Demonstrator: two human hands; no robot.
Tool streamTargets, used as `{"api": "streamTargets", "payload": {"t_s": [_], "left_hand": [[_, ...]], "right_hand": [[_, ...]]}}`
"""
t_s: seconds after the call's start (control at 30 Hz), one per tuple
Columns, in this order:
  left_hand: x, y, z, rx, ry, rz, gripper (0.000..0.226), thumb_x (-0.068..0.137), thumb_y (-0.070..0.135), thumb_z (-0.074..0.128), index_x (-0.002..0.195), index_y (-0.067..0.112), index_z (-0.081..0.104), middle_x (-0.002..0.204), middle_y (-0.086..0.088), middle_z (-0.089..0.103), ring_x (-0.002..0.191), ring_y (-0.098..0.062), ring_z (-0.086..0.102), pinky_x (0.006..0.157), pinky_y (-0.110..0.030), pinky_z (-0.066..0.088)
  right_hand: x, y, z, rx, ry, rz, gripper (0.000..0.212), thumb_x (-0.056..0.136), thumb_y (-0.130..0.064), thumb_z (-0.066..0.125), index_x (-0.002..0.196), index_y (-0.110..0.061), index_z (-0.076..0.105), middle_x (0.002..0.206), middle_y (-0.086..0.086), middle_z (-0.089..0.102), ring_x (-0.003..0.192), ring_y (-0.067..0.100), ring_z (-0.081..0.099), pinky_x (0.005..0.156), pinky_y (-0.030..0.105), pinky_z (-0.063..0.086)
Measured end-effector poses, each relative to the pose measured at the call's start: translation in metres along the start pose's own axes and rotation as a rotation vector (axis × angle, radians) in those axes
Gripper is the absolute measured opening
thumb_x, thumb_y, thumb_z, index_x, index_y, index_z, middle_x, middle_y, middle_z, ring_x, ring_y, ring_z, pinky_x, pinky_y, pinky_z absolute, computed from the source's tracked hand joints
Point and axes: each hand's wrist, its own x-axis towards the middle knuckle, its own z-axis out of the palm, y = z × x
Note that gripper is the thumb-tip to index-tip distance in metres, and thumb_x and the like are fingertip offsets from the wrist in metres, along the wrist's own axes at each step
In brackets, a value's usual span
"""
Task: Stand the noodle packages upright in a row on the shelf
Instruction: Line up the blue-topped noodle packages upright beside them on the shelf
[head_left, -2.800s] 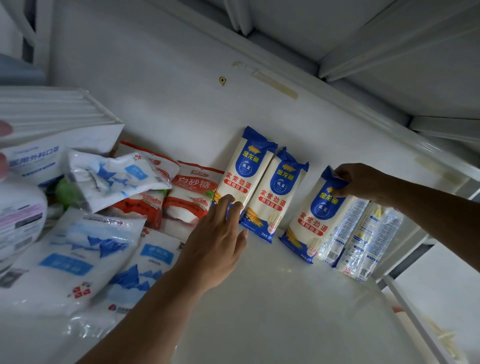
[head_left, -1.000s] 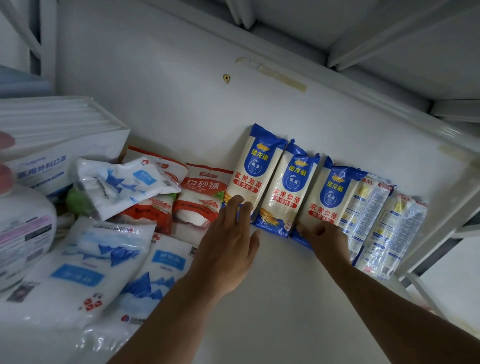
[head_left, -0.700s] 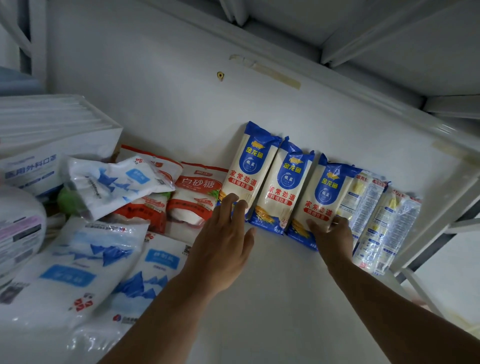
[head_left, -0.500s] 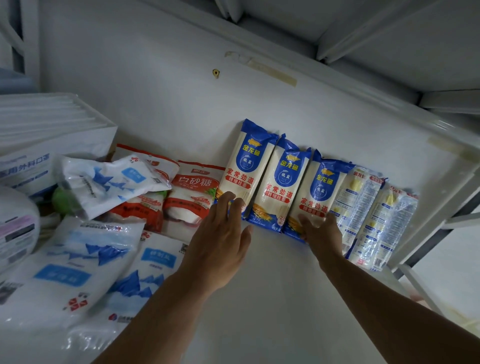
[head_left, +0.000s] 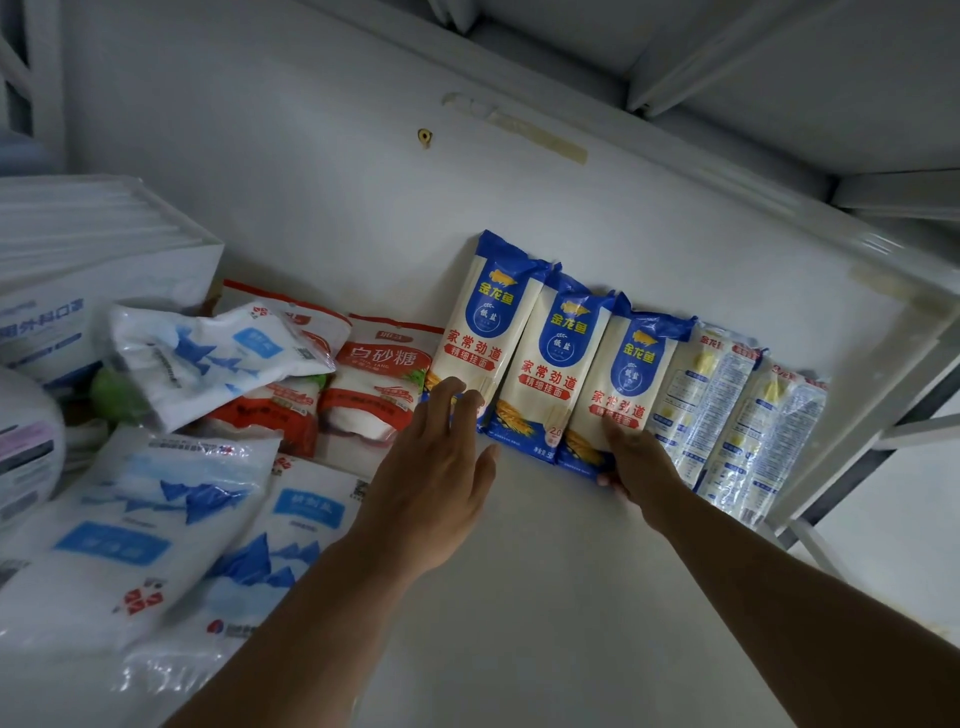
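Left of the noodle row, two red-and-white sugar bags (head_left: 382, 379) lean at the back wall (head_left: 311, 182), the nearer one just beside the first noodle pack (head_left: 480, 325). Blue-and-white salt bags (head_left: 130, 530) lie flat in a loose heap over the left part of the shelf (head_left: 545, 597), one more resting tilted on top of the sugar, with a white box (head_left: 88, 275) behind them and a white jug (head_left: 26, 441) at the left edge.

Five packs lean upright against the wall, side by side and touching: the first, a second (head_left: 553, 364), a third (head_left: 631, 384) (these three with blue fronts), then two clear-backed packs (head_left: 701, 395) (head_left: 769, 431) by the right shelf post (head_left: 883, 410).

The shelf in front of the row is bare out to its near edge; to the right it ends at the post, just past the last pack.

The left hand (head_left: 436, 473) lies open, fingers spread a little, tips on the foot of the first pack. The right hand (head_left: 636, 462) presses flat on the lower front of the third pack, thumb under its bottom edge; how far its fingers curl I cannot tell.

Half a second ago the hands sat much the same; nearly three seconds back the third pack stood apart from the second, the right hand at its top. That gap is now closed.
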Motion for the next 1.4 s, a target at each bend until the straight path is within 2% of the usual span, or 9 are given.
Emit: {"api": "streamTargets", "payload": {"t_s": [0.2, 0.43, 0.63, 0.8, 0.93, 1.03, 1.17, 1.27, 1.4], "left_hand": [[0.0, 0.0, -0.001, 0.004, -0.005, -0.001, 0.052, 0.098, 0.04, 0.049, 0.142, 0.013, 0.039, 0.148, -0.014, 0.044, 0.135, -0.027, 0.047, 0.098, -0.032, 0.05], [-0.001, 0.003, -0.003, 0.006, -0.009, 0.0, 0.053, 0.099, 0.04, 0.047, 0.143, 0.012, 0.04, 0.149, -0.014, 0.043, 0.134, -0.027, 0.049, 0.095, -0.029, 0.049], [0.0, 0.001, -0.003, 0.0, -0.013, -0.003, 0.054, 0.099, 0.042, 0.042, 0.143, 0.012, 0.041, 0.149, -0.013, 0.043, 0.129, -0.024, 0.052, 0.091, -0.023, 0.043], [0.0, 0.001, -0.006, -0.022, -0.018, -0.011, 0.056, 0.099, 0.044, 0.039, 0.145, 0.013, 0.038, 0.149, -0.012, 0.041, 0.131, -0.022, 0.05, 0.094, -0.027, 0.05], [-0.001, 0.002, -0.004, -0.012, -0.018, 0.002, 0.054, 0.1, 0.041, 0.045, 0.144, 0.012, 0.039, 0.148, -0.013, 0.041, 0.128, -0.023, 0.052, 0.091, -0.027, 0.051], [0.0, 0.002, -0.005, 0.001, -0.045, 0.009, 0.055, 0.101, 0.044, 0.032, 0.146, 0.012, 0.038, 0.151, -0.013, 0.037, 0.134, -0.023, 0.046, 0.098, -0.029, 0.049], [0.001, 0.001, -0.008, 0.1, -0.096, 0.072, 0.092, 0.083, 0.051, -0.017, 0.154, 0.016, 0.03, 0.16, -0.009, 0.022, 0.148, -0.019, 0.024, 0.112, -0.025, 0.033], [0.0, 0.003, -0.012, 0.106, -0.099, 0.074, 0.097, 0.08, 0.049, -0.021, 0.155, 0.013, 0.029, 0.161, -0.012, 0.02, 0.149, -0.022, 0.023, 0.113, -0.028, 0.034], [0.0, 0.003, -0.011, 0.036, -0.105, 0.006, 0.073, 0.095, 0.05, 0.006, 0.149, 0.01, 0.035, 0.155, -0.015, 0.03, 0.143, -0.026, 0.036, 0.107, -0.036, 0.049]], "right_hand": [[-0.02, 0.006, -0.028, -0.147, 0.15, -0.175, 0.022, 0.101, -0.031, 0.057, 0.113, -0.014, 0.063, 0.099, 0.007, 0.074, 0.08, 0.028, 0.074, 0.075, 0.045, 0.062], [-0.012, -0.014, -0.074, -0.328, 0.468, -0.365, 0.054, 0.09, -0.008, 0.068, 0.14, -0.008, 0.046, 0.144, 0.015, 0.045, 0.106, 0.023, 0.056, 0.091, 0.035, 0.045], [0.022, -0.083, -0.101, -0.653, 0.366, -0.525, 0.064, 0.089, -0.008, 0.063, 0.149, -0.014, 0.039, 0.156, 0.01, 0.037, 0.093, 0.02, 0.059, 0.07, 0.034, 0.052], [0.037, -0.091, -0.109, -0.735, 0.288, -0.424, 0.05, 0.077, -0.04, 0.061, 0.119, -0.013, 0.057, 0.12, 0.016, 0.059, 0.08, 0.027, 0.063, 0.061, 0.038, 0.056], [0.034, -0.084, -0.113, -0.692, 0.298, -0.358, 0.058, 0.086, -0.064, 0.046, 0.118, -0.019, 0.062, 0.112, 0.019, 0.064, 0.088, 0.032, 0.067, 0.081, 0.044, 0.057], [0.025, -0.088, -0.121, -0.629, 0.368, -0.323, 0.064, 0.086, -0.077, 0.038, 0.105, -0.023, 0.066, 0.096, 0.015, 0.071, 0.071, 0.029, 0.074, 0.079, 0.046, 0.06], [0.016, -0.101, -0.131, -0.581, 0.277, -0.165, 0.043, 0.091, -0.06, 0.053, 0.085, -0.019, 0.064, 0.073, 0.005, 0.066, 0.065, 0.029, 0.076, 0.046, 0.024, 0.046], [0.012, -0.11, -0.136, -0.517, 0.198, -0.015, 0.018, 0.09, -0.029, 0.066, 0.086, -0.012, 0.062, 0.077, 0.007, 0.055, 0.075, 0.033, 0.072, 0.031, 0.013, 0.036], [0.013, -0.115, -0.14, -0.579, 0.167, 0.051, 0.009, 0.087, -0.016, 0.063, 0.082, -0.011, 0.058, 0.084, 0.008, 0.052, 0.071, 0.031, 0.068, 0.046, 0.02, 0.043]]}}
